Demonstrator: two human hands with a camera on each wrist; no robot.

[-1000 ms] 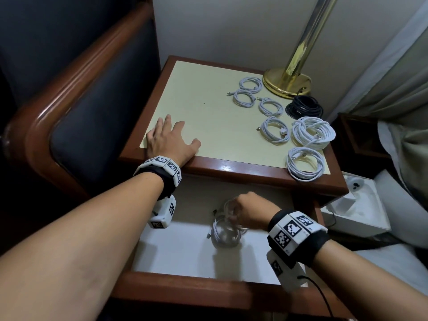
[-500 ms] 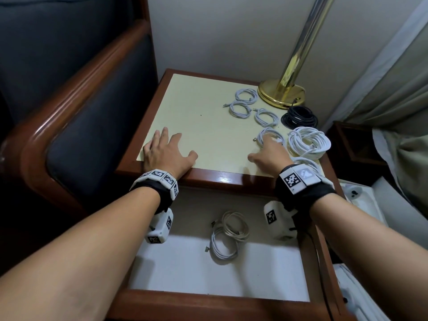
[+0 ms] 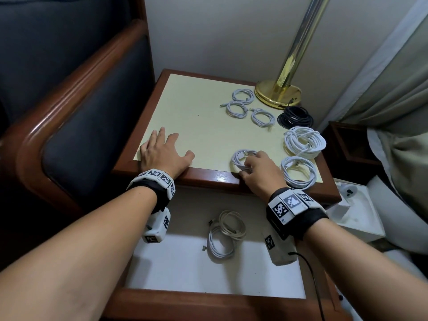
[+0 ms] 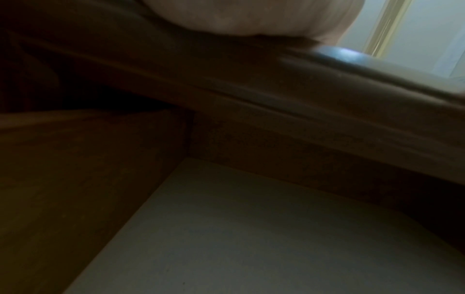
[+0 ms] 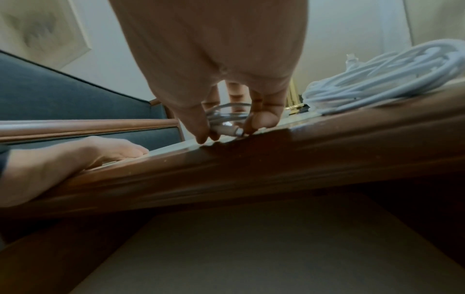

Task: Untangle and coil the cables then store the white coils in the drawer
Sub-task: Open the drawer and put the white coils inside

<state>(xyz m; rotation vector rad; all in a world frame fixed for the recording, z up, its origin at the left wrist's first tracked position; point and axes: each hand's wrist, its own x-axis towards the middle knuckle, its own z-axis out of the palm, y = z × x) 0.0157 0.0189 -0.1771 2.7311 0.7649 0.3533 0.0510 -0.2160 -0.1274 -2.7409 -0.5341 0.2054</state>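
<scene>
Pinching the small white coil at the table edge, our right hand risked loosening its loops; our left hand lay flat, fingers spread.

Soft, dim indoor light fills the head view, which bows outward at its edges; glare streaks the tall polished brass lamp pole. The left wrist view is dark, grainy and smeared. The right wrist view is brighter above, shadowed below, and blurred.
</scene>
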